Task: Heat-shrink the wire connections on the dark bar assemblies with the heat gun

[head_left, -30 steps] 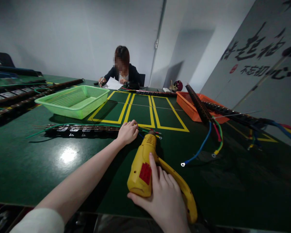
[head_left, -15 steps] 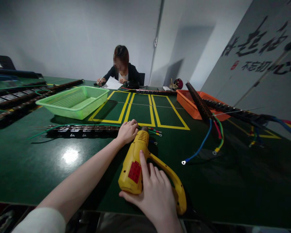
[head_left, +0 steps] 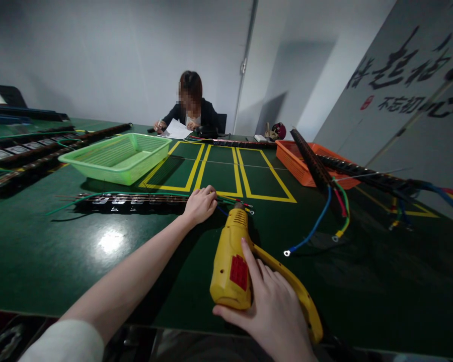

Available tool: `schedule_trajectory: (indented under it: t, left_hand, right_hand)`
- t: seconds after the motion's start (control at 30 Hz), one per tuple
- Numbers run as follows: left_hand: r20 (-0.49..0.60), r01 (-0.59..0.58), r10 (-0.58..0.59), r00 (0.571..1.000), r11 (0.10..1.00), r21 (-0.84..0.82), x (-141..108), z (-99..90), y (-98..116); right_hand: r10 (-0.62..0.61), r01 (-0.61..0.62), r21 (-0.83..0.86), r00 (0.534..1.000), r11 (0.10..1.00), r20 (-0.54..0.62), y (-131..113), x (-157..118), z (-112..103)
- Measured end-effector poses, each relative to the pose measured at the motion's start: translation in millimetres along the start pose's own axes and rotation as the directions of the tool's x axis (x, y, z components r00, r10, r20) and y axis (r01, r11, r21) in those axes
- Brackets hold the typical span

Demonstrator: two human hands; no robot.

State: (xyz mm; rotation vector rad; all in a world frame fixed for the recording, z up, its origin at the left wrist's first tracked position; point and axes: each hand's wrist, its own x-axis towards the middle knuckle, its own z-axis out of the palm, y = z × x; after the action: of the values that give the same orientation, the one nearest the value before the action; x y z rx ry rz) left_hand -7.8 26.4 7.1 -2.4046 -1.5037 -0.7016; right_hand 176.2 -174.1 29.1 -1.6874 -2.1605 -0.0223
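Observation:
My right hand (head_left: 270,296) is closed round a yellow heat gun (head_left: 232,256) with a red label, lying low over the table. The gun's nozzle points away from me at wires with ring terminals (head_left: 251,211). My left hand (head_left: 201,205) is closed over the right end of a long black strip (head_left: 132,203) of dark square cells, at the wires. A green wire (head_left: 66,206) runs along that strip and out past its left end. My left fingers hide the part of the wires that they grip.
A light green basket (head_left: 117,173) stands beyond the strip. To the right, an orange basket (head_left: 294,166) bears black strips (head_left: 312,161) with hanging wires (head_left: 317,226). More strips (head_left: 26,161) lie at left. Across the green table (head_left: 166,296) a person (head_left: 196,113) writes on paper.
My right hand has shifted the heat gun to the right, away from my left hand. My left hand has stayed on the wires at the strip's end.

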Motion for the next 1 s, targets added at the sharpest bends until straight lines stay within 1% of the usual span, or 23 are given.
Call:
schedule_trajectory:
  t: [0.13,0.23,0.3,0.37,0.43,0.5,0.67,0.8,0.9,1.0]
  left_hand:
    - [-0.003,-0.013,0.013,1.000,1.000,-0.006,-0.4,0.1,-1.5]
    - [-0.002,-0.011,0.011,1.000,1.000,-0.004,-0.8,-0.7,-1.4]
    - [-0.004,-0.013,0.013,1.000,1.000,0.000,-0.8,-1.4,-0.4]
    - [-0.015,-0.022,0.023,1.000,1.000,0.007,-0.8,-1.9,0.7]
    - [-0.032,-0.030,0.030,0.999,0.999,0.015,-0.6,-1.9,1.5]
    - [-0.036,-0.031,0.032,0.999,0.999,0.015,-0.5,-1.5,1.7]
    - [0.011,-0.027,0.027,1.000,1.000,-0.003,0.1,-1.6,2.2]
    - [0.042,-0.008,0.008,0.999,1.000,-0.004,1.3,-3.3,3.4]
    - [0.059,-0.001,0.001,0.998,1.000,0.000,1.9,-4.9,3.9]
    - [0.059,-0.007,0.007,0.998,1.000,0.007,1.6,-6.3,4.0]
  right_hand:
    - [0.032,-0.034,-0.062,0.999,0.998,-0.031,12.9,-7.8,-3.0]
    - [-0.010,0.003,-0.103,0.998,0.995,-0.067,21.6,-11.3,-2.4]
    - [-0.028,0.019,-0.116,0.997,0.993,-0.078,23.8,-12.1,-2.5]
    - [-0.010,0.001,-0.118,0.997,0.993,-0.077,22.6,-11.8,-3.2]
    - [0.009,-0.017,-0.108,0.997,0.994,-0.077,19.2,-10.7,-3.3]
    - [0.001,-0.007,-0.087,0.997,0.996,-0.074,14.8,-8.7,-1.9]
    - [-0.019,0.018,-0.040,1.000,0.999,-0.019,-1.0,0.5,8.8]
    - [-0.047,0.046,-0.034,0.999,0.998,-0.013,-18.0,8.6,17.1]
    - [-0.077,0.077,-0.033,0.997,0.996,0.002,-27.2,12.2,19.2]
    - [-0.069,0.069,-0.017,0.998,0.997,0.012,-30.3,13.0,19.3]
